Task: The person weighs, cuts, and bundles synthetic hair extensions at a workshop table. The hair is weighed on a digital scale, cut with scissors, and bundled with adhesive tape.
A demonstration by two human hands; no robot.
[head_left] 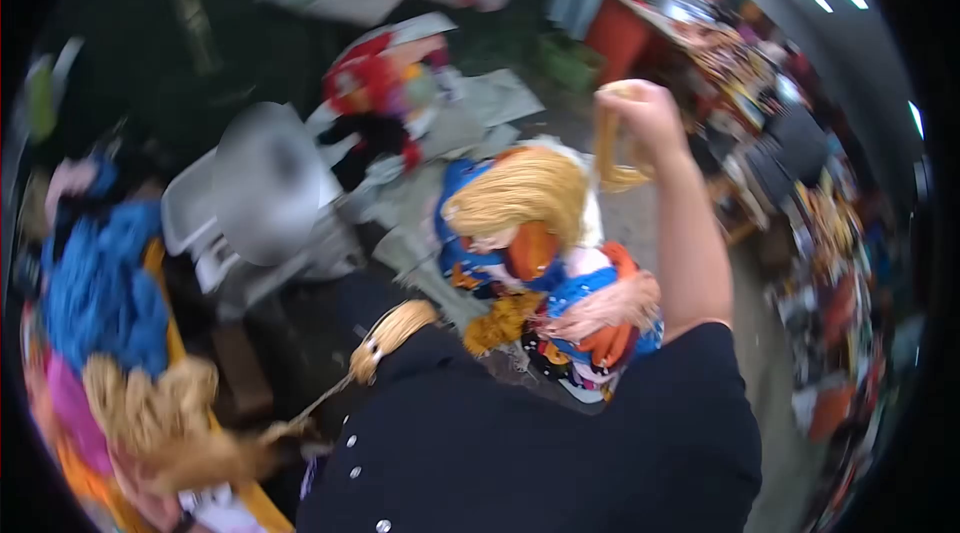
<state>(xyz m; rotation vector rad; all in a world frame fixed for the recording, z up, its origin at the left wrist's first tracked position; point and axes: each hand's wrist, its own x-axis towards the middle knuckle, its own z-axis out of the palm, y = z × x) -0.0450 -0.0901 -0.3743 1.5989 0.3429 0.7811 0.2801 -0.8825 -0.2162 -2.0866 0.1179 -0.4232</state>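
Raised at the upper right, my right hand (pixel 645 118) is closed around tan yarn (pixel 608 143), which hangs in a loop below the fingers. To its lower left, a thick golden yarn bundle (pixel 525 193) lies on a pile of coloured yarn and cloth. A smaller pale yarn bundle (pixel 400 328) rests against my dark clothing, with a thin strand running from it toward the lower left. There, a brown yarn-like shape (pixel 210 458) is smeared by motion. I cannot make out my left hand anywhere.
Blue yarn (pixel 110 288) and beige yarn (pixel 150 398) are heaped at the left. A pale plastic chair (pixel 190 208) stands behind, partly covered by a blurred grey oval. Red cloth (pixel 360 78) lies farther back. Mixed materials (pixel 835 233) line the right side.
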